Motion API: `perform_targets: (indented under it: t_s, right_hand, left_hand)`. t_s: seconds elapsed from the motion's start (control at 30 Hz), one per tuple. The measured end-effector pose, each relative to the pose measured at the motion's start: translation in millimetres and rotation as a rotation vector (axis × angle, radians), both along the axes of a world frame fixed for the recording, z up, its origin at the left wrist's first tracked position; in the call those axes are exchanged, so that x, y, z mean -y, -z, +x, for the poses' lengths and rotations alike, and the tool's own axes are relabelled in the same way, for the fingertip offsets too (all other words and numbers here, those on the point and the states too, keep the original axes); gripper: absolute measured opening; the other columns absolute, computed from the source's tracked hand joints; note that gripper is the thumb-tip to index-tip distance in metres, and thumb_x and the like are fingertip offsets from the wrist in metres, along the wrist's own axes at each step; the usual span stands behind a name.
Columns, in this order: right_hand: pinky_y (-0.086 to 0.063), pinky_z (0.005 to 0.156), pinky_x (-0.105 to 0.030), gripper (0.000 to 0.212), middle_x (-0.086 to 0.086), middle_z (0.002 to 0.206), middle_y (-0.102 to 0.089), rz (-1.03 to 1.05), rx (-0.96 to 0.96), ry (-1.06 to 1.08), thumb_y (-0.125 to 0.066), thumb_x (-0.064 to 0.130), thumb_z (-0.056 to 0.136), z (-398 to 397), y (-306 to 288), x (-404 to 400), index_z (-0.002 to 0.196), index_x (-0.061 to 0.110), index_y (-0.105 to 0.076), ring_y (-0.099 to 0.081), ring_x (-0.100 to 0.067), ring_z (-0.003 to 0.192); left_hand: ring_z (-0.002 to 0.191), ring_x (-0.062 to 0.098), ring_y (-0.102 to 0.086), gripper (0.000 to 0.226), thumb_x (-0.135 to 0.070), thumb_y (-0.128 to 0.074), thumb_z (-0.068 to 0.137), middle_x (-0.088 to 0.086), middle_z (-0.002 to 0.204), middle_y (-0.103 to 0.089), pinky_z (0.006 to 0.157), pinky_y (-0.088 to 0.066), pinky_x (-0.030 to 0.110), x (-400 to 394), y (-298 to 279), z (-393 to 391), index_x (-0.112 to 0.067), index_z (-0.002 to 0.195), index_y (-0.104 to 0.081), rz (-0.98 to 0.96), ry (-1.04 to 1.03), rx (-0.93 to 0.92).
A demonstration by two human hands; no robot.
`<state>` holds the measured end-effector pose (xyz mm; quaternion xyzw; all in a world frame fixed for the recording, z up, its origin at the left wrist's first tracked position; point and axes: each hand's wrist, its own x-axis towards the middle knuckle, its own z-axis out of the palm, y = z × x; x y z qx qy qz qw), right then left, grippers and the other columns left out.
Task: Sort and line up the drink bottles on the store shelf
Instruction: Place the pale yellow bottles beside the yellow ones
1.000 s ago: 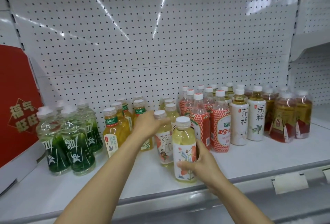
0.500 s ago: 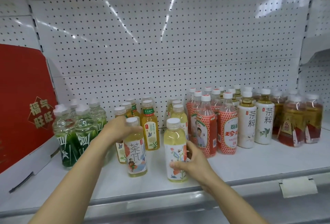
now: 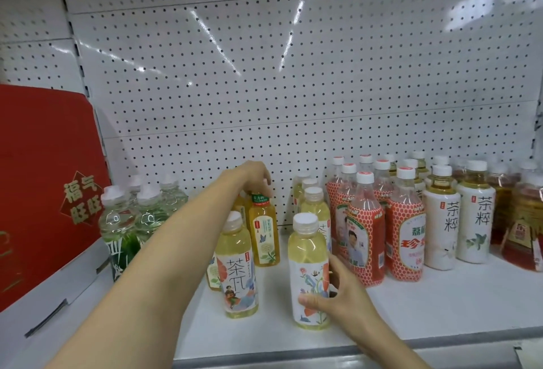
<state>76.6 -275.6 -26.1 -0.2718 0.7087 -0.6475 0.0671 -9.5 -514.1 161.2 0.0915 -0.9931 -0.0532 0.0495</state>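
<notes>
On the white shelf point(image 3: 440, 307) stand groups of drink bottles. My right hand point(image 3: 338, 295) grips a pale yellow tea bottle with a floral label point(image 3: 307, 257) near the front edge. A matching pale tea bottle point(image 3: 238, 268) stands free to its left. My left hand point(image 3: 252, 176) reaches further back, its fingers closed over the cap of an orange-yellow juice bottle with a green neck label point(image 3: 264, 233). More pale tea bottles point(image 3: 313, 204) stand in a row behind the one I hold.
Green bottles point(image 3: 117, 221) cluster at the left beside a red box point(image 3: 38, 177). To the right are red-patterned bottles point(image 3: 405, 236), white-labelled tea bottles point(image 3: 476, 221) and amber bottles point(image 3: 523, 221). A pegboard wall point(image 3: 264, 89) backs the shelf.
My left hand let go of the pale tea bottle, which now stands alone, and moved back onto the juice bottle's cap. My right hand kept hold of the floral bottle.
</notes>
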Motion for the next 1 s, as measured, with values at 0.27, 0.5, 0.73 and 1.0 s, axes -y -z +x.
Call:
perform_targets:
  t_s: [0.27,0.5,0.73,1.0]
  right_hand:
    - [-0.059,0.078,-0.027,0.068,0.006,0.107,-0.071,0.023,-0.041,0.032,-0.088,0.006,0.065,-10.3,2.1,8.4,0.12,0.032,-0.057,-0.068,-0.01,0.099]
    - [-0.054,0.068,-0.015,0.066,0.009,0.106,-0.071,0.013,-0.032,0.014,-0.084,0.0,0.068,-12.8,0.6,16.5,0.117,0.033,-0.055,-0.067,0.003,0.092]
    - [-0.056,0.08,-0.023,0.079,0.015,0.114,-0.07,0.078,-0.018,0.019,-0.087,0.009,0.066,-15.6,4.8,12.6,0.131,0.037,-0.051,-0.065,-0.003,0.104]
    - [-0.054,0.077,-0.017,0.076,0.015,0.112,-0.071,0.105,-0.002,0.022,-0.084,0.002,0.069,-14.6,2.4,13.9,0.13,0.031,-0.052,-0.066,0.001,0.102]
  left_hand:
    - [0.085,0.02,-0.069,0.036,-0.03,-0.079,0.082,0.006,0.113,-0.071,0.072,-0.056,0.029,26.5,-10.6,4.0,-0.013,0.114,-0.072,-0.065,0.034,0.11]
    - [0.1,0.02,-0.065,0.05,-0.052,-0.077,0.077,0.0,0.11,-0.072,0.092,-0.054,0.038,15.1,-21.8,-20.1,-0.015,0.11,-0.075,-0.053,0.061,-0.001]
    - [0.1,0.027,-0.065,0.05,-0.044,-0.073,0.085,0.009,0.12,-0.068,0.092,-0.055,0.042,29.3,-6.4,-61.8,-0.01,0.121,-0.066,-0.16,-0.081,0.016]
    - [0.099,0.025,-0.069,0.048,-0.026,-0.079,0.083,0.008,0.122,-0.069,0.091,-0.057,0.042,36.5,-16.8,-57.2,-0.014,0.128,-0.066,-0.21,0.02,0.09]
